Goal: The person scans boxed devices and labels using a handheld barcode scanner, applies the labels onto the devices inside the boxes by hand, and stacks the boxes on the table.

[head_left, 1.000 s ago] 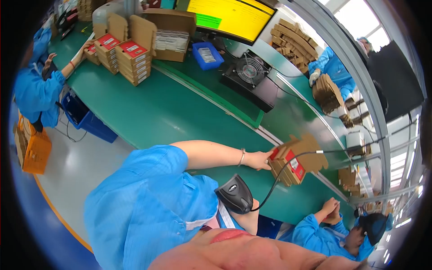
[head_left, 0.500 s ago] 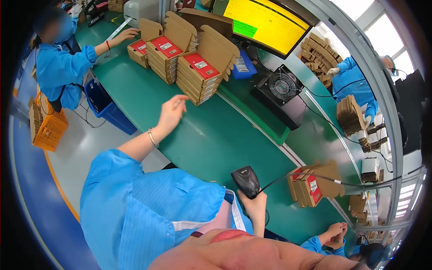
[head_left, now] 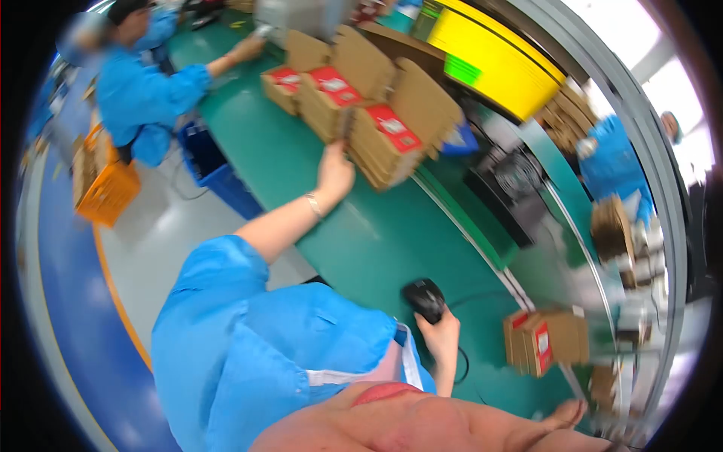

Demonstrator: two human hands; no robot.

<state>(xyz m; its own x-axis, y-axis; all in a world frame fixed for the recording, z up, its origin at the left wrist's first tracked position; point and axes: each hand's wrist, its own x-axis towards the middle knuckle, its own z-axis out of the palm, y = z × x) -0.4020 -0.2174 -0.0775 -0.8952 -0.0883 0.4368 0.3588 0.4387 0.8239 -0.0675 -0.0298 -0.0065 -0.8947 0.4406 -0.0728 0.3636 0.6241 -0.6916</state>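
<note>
My left hand [head_left: 336, 177], with a bracelet at the wrist, reaches to the front of the box stacks, its fingers at the gap between the middle stack [head_left: 325, 111] and the right stack [head_left: 388, 154]. Blur hides whether the fingers grip a box. These open cardboard boxes have raised lids, and a red item [head_left: 393, 128] with a white label lies in the top one. Low over the green table [head_left: 361, 248], my right hand [head_left: 443, 337] is closed around a black handheld barcode scanner [head_left: 424, 299] with a cable.
A small open box [head_left: 282, 87] stands left of the stacks; more boxes [head_left: 531, 343] stand at right. Behind are a yellow-screened monitor [head_left: 497, 56] and a fan unit [head_left: 512, 184]. A co-worker [head_left: 147, 90] in blue works at far left, beside a blue bin [head_left: 226, 181].
My left hand has moved up to the box stacks from the table in front of them. My right hand still holds the scanner. The whole view has shifted and blurred.
</note>
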